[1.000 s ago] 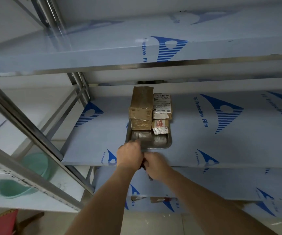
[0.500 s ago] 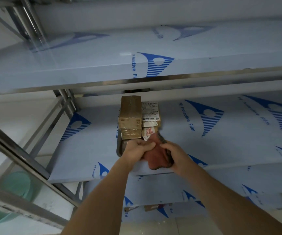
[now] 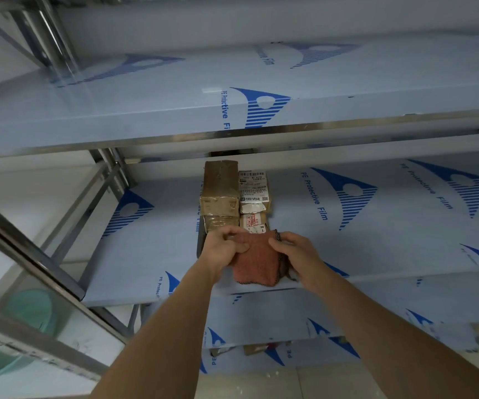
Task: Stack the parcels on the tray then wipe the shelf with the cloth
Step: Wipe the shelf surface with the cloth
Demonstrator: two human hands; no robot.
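Centre frame: cloth (image 3: 257, 262), newly raised, pinched by left hand (image 3: 223, 249) and right hand (image 3: 300, 256); parcels (image 3: 234, 194) stacked on tray (image 3: 200, 246); shelf (image 3: 376, 240) wiping judged next.

Cloth (image 3: 257, 262): coarse reddish knit, dark edging. Parcels (image 3: 221, 194): brown cardboard under glossy tape, white paper labels. Shelf (image 3: 376, 231): shiny metal beneath smooth blue-printed protective film. Tray (image 3: 200, 244): metal.

Both forearms reaching forward, left grip (image 3: 223, 249) and right grip (image 3: 297, 254) pinching fabric between them
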